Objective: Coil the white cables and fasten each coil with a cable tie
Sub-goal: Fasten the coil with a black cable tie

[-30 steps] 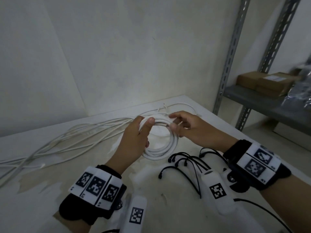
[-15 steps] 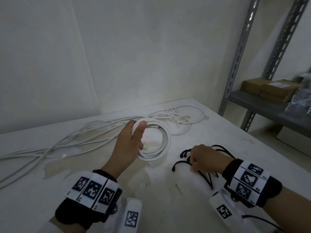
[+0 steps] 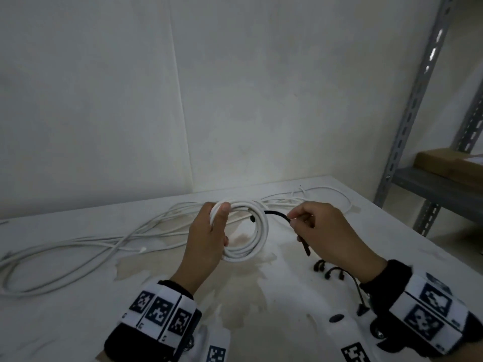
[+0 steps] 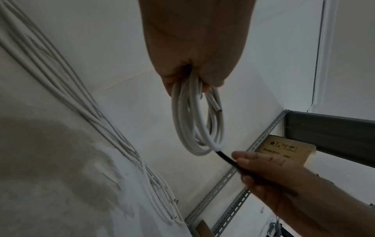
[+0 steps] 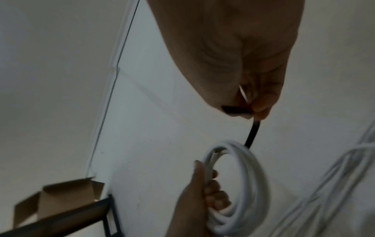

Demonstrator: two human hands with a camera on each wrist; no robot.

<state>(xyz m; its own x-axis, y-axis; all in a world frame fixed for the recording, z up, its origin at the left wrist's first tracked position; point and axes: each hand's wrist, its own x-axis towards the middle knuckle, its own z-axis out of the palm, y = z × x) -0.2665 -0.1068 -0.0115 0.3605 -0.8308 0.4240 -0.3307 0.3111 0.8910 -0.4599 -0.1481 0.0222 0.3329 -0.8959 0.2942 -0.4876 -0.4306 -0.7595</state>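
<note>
1. The left hand, at centre of the head view, has its fingers and thumb curled round the left side of the white coil and holds it upright above the table; the coil's right side is free.
2. The right hand, right of centre, pinches a black cable tie between thumb and fingertips; the tie's head end reaches across the top right of the coil into its opening.
3. To do this step well, I judge the tie should go fully through the opening and wrap all turns at once, not only the outer ones; the left hand's hold should stay firm so the turns do not spring apart while the tail is fed into the head.
4. A cut cable end sticks out of the bundle in the left wrist view; trapping it under the tie would likely keep the coil neat.
5. The loose cables lie uncoiled across the left of the table and spare ties lie at lower right, so much of the task seems left.
6. Hard to tell: whether the tie passes in front of or behind the turns; the right wrist view is blurred; the tie's tail is partly hidden by the palm; the spare ties are partly covered by the right wrist.
</note>
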